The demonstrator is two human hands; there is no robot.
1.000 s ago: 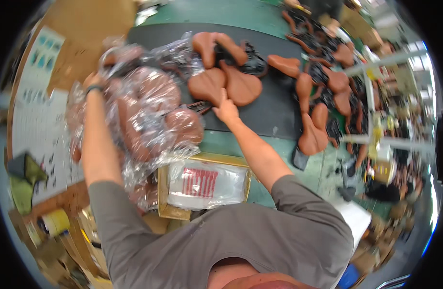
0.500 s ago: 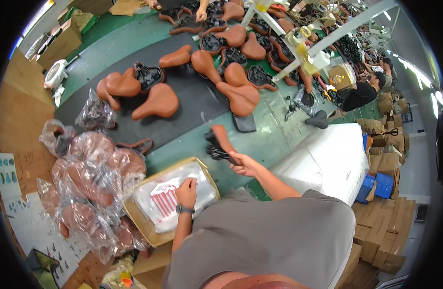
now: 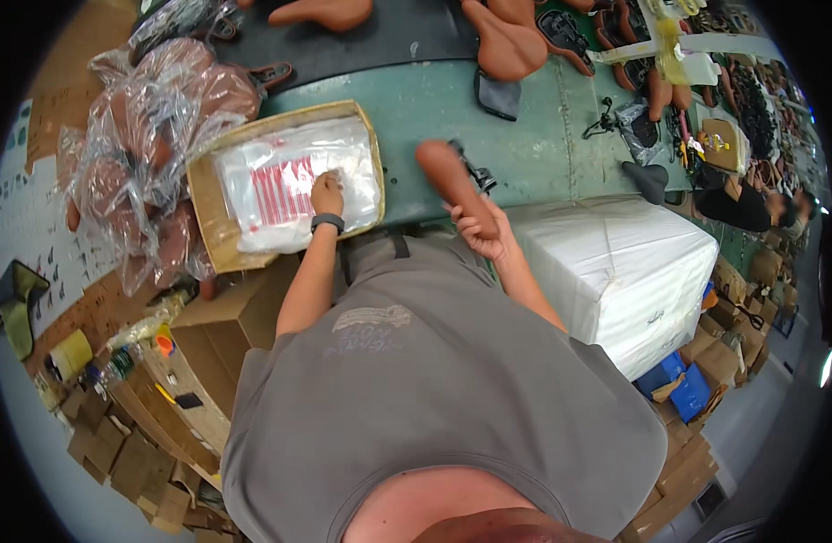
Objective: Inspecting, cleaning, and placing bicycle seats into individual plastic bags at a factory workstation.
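Note:
My right hand [image 3: 482, 233] grips a brown bicycle saddle [image 3: 447, 174] by its narrow nose, the wide end pointing up and away. Black rails and a clamp [image 3: 477, 172] show along the saddle's right side. Over an open cardboard box [image 3: 208, 237], my left hand [image 3: 326, 195], with a dark band on the wrist, has its fingers closed at the right part of a stack of clear plastic bags [image 3: 352, 149]. Its fingertips seem to pinch the top bag, though they are small in view. Red stripes are printed on the bags.
Bagged brown saddles [image 3: 135, 136] are heaped left of the box. Bare saddles [image 3: 506, 45] and a black pad [image 3: 499, 93] lie on the green table [image 3: 416, 100]. A white wrapped block [image 3: 615, 262] stands at my right; cartons [image 3: 221, 335] stand below left. People [image 3: 737, 204] are far right.
The view has tilted down toward my body. The saddle in my right hand has turned, its brown top now facing me. My left hand stays over the bags, fingers now closed on them.

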